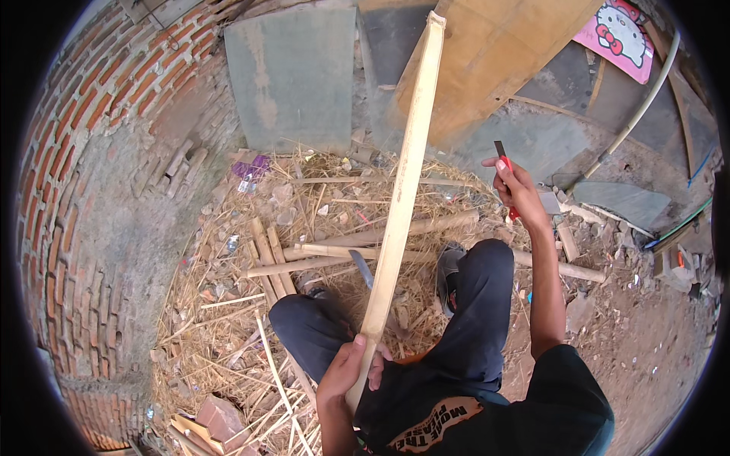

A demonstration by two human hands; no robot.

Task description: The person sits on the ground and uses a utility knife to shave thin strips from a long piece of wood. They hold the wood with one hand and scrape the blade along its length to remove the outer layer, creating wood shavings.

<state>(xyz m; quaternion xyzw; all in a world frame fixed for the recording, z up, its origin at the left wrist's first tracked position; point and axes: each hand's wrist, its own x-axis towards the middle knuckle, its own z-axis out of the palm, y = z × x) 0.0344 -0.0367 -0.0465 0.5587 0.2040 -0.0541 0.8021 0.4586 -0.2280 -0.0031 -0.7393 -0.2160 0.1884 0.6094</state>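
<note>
My left hand (346, 371) is closed round the lower end of a long split bamboo strip (409, 159), close to my lap. From there the strip slants up and away between my knees, its pale face showing. Out to the right, my raised right hand (517, 185) grips a utility knife (505, 161) with a red handle. The knife's dark blade points up, apart from the bamboo. A grey metal blade (362, 268) shows between my legs, left of the strip; its handle is hidden.
Bamboo poles (441, 223) lie across the ground beyond my feet, over straw-like shavings (220, 330) and rubble. A brick wall (91, 228) rises at left. Grey sheets (293, 80), a brown board (494, 57) and a pink cartoon panel (622, 38) lean at the back.
</note>
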